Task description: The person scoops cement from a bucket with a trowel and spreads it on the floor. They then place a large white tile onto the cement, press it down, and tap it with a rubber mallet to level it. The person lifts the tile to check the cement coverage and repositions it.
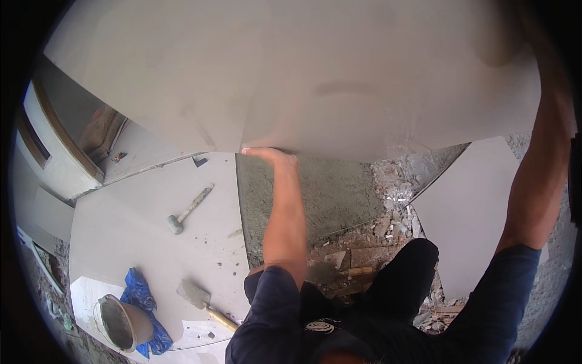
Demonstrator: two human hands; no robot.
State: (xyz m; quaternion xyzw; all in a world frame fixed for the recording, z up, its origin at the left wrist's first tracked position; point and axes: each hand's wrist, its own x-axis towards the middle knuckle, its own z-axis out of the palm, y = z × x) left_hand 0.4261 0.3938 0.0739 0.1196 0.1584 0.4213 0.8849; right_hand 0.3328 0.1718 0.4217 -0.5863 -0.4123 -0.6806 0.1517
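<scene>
A large grey floor tile point(291, 79) fills the upper part of the view, tilted up with its lower edge toward me. My left hand point(271, 155) grips that lower edge near the middle. The thumb side shows at the edge, while most of its fingers are hidden by the tile. My right arm reaches up along the tile's right side. The hand at its end fades into the dark upper right rim, and its fingers cannot be made out. Under the raised tile lies a bed of wet grey mortar point(315, 194).
On the laid tile point(139, 212) at left lie a mallet point(185, 212) and a trowel point(197, 295). A bucket point(124, 324) stands beside a blue plastic bag point(138, 285). Broken rubble point(388, 227) borders the mortar near my knee. Another tile point(464, 206) lies at right.
</scene>
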